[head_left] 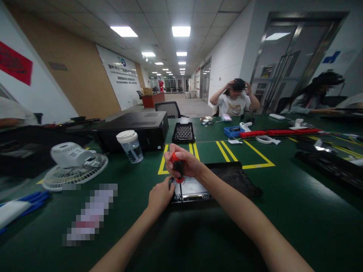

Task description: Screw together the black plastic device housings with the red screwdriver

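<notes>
My right hand (190, 162) is closed around the red and black handle of a screwdriver (178, 168). The screwdriver stands nearly upright, its shaft pointing down at the left part of a flat black casing (234, 177). Inside the casing lies a silvery metal panel (195, 187), partly covered by my right hand and forearm. My left hand (160, 196) grips the casing's left edge, with some fingers out of sight. Whether the screwdriver tip sits in a screw is too small to tell.
Left of the casing are a lidded clear cup (131, 147), a white fan (73, 162), blue-white gloves (22, 207) and a large black box (133, 130). Beyond are a black tray (183, 133) and a blue bin (233, 131). Another person (234, 102) sits across the green table (136, 234).
</notes>
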`<state>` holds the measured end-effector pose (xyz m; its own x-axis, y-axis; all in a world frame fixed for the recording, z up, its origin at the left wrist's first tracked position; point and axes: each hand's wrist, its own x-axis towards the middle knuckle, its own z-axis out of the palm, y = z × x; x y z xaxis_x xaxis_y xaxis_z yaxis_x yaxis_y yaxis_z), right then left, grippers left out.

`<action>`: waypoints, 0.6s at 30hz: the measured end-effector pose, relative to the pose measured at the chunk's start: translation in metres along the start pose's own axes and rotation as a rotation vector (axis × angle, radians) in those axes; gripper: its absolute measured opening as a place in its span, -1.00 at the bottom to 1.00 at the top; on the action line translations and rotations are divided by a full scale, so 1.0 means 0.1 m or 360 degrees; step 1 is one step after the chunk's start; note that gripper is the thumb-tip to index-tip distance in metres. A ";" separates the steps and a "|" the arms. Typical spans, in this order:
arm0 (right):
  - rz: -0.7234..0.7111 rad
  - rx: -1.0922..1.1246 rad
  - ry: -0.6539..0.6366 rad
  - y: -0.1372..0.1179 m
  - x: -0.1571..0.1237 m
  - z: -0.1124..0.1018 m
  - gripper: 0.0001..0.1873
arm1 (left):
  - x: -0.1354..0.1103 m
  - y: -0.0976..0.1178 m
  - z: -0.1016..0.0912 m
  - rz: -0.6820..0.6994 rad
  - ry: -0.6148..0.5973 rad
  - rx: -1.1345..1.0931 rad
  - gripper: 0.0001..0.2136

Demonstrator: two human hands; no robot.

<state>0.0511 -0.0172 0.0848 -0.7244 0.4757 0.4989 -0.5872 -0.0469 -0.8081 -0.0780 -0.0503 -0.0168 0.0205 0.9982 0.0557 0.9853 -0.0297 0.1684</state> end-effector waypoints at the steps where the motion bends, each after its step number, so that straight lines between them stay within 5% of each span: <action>1: 0.0000 -0.0011 0.0021 0.00 0.00 0.01 -0.74 | 0.00 0.00 0.00 -0.0006 -0.0004 -0.0001 -0.66; 18: -0.0175 -0.0168 0.0460 0.02 -0.05 0.13 -0.78 | 0.00 0.02 0.01 -0.0024 0.0013 0.0004 -0.65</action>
<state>0.0491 -0.0312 0.0847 -0.5175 0.7033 0.4874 -0.6047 0.1024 -0.7899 -0.0764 -0.0507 -0.0174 0.0045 0.9981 0.0613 0.9859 -0.0147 0.1669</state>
